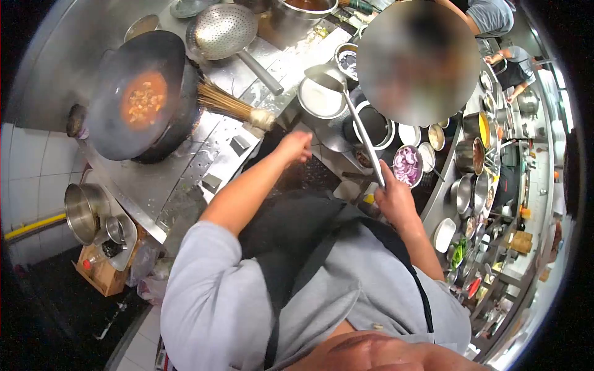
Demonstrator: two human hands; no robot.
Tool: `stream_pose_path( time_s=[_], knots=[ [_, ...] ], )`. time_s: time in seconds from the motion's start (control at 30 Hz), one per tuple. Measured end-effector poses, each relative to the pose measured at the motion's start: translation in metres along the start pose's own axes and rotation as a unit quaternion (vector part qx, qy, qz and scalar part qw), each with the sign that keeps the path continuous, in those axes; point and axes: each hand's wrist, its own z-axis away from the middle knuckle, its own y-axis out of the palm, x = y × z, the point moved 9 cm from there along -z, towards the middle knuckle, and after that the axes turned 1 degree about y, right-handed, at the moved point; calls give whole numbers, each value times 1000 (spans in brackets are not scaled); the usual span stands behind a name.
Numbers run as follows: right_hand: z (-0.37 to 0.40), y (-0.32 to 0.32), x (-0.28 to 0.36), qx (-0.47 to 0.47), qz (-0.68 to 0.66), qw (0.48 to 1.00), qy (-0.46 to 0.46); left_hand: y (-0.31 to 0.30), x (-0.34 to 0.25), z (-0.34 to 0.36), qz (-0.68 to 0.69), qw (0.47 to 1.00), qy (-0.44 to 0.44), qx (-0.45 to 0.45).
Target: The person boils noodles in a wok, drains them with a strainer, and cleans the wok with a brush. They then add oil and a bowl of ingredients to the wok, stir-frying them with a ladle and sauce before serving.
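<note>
My right hand (393, 193) grips the handle of a long metal ladle (364, 131), whose bowl end is over a round container of white contents (320, 98). Near the counter's edge, my left hand (296, 147) hangs in the air with its fingers curled; whether it holds anything is too small to tell. Just beyond it lies a bamboo brush (229, 104). A dark wok (108, 117) on the stove at the left holds orange-red sauce with small pieces (146, 100). Close to my right hand is a bowl of sliced purple onion (408, 166).
A perforated strainer (224, 31) lies at the back of the steel stovetop (179, 179). Pots (85, 211) stand low at the left. Many bowls and pans line the right counter. Co-workers (516, 65) are at the upper right; a blurred circle hides part of the view.
</note>
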Motion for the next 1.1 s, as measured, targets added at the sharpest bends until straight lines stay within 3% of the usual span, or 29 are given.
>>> stream_pose_path(
  time_s=[0.07,0.17,0.23,0.37,0.47,0.53,0.63,0.67,0.73,0.8,0.83,1.0,1.1],
  knots=[
    [-12,8,-6,17,20,1000,4,7,-7,-50,40,994,-8,-106],
    [-21,1,-21,57,22,998,4,18,-28,-76,113,983,14,-142],
    [-18,-10,-31,134,-41,990,17,13,-28,-85,149,974,52,-162],
    [-28,-6,-34,95,-9,995,-11,13,-32,-81,154,971,64,-171],
    [-24,-23,-36,150,-63,987,-4,12,-33,-82,167,970,84,-153],
    [-26,-23,-33,142,-34,989,-33,16,-35,-80,183,968,83,-150],
    [-33,-14,-32,133,42,990,12,17,-38,-76,146,979,74,-124],
    [-29,-22,-24,111,19,993,-24,16,-35,-78,146,981,78,-105],
    [-31,-32,-28,136,-37,990,-13,13,-41,-68,129,978,80,-141],
    [-38,-33,-31,119,-6,993,18,11,-37,-75,123,978,77,-150],
    [-38,-31,-32,86,-2,996,-21,12,-38,-75,118,979,78,-147],
    [-35,-48,-21,99,-42,993,-47,7,-49,-77,98,984,60,-138],
    [-39,-35,-27,137,-4,990,39,5,-53,-77,93,983,83,-138]
  ],
)
